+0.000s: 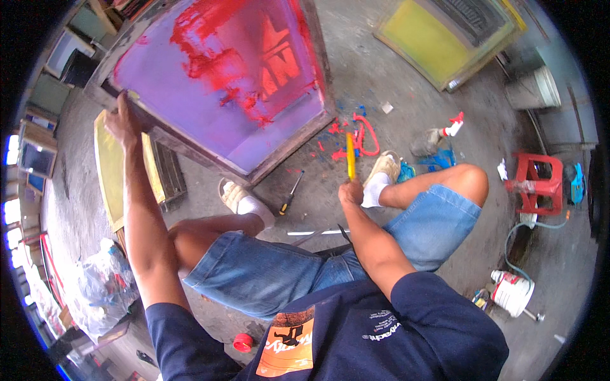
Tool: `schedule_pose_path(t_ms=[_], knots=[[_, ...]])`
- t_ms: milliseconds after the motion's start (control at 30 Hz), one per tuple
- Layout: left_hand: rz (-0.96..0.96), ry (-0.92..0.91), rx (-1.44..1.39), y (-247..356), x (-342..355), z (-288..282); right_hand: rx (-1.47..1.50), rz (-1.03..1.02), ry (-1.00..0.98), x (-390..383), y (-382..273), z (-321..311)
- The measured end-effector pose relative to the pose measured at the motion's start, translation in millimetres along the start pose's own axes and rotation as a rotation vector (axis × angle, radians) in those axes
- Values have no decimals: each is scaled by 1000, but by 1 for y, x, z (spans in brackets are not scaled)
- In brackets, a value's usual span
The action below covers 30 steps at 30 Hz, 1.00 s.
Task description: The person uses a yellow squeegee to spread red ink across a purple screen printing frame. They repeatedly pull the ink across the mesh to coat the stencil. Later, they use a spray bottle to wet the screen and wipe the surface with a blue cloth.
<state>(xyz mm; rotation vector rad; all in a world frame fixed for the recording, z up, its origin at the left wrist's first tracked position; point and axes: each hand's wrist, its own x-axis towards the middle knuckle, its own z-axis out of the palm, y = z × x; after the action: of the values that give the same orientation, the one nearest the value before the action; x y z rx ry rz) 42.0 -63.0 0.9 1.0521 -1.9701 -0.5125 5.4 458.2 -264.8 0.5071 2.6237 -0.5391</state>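
Note:
My left hand (122,124) grips the left corner of a large screen frame (279,150) with a purple mesh (210,133), tilted up before me. Red paint and red shapes cover part of that mesh. My right hand (351,193) is closed on a long, thin yellow tool (350,155), held upright between my knees. A screwdriver (287,200) with a yellow-and-black handle lies on the floor near my left foot. Red and blue scraps (362,134) are scattered on the floor (387,76) beyond my right hand, partly behind the yellow tool.
A yellow screen (435,44) lies top right, another (109,178) at left. A spray bottle (432,141), bucket (540,86), red stool (528,166) and container with hose (513,292) stand or lie at right. Plastic bags (98,286) are lower left, a red lid (243,343) near me.

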Motion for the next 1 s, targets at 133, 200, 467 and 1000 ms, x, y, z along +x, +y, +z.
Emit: schedule_pose_path(t_ms=[133,200,467,1000], knots=[[10,42,-87,30,-9,6,82,-89,83,20,18,15],[-25,2,-136,30,-11,-4,120,-50,70,13,10,10],[17,30,-114,30,-11,-8,484,-363,109,3,-13,7],[12,32,-146,37,-16,-10,990,-241,-664,-94,-104,-21]])
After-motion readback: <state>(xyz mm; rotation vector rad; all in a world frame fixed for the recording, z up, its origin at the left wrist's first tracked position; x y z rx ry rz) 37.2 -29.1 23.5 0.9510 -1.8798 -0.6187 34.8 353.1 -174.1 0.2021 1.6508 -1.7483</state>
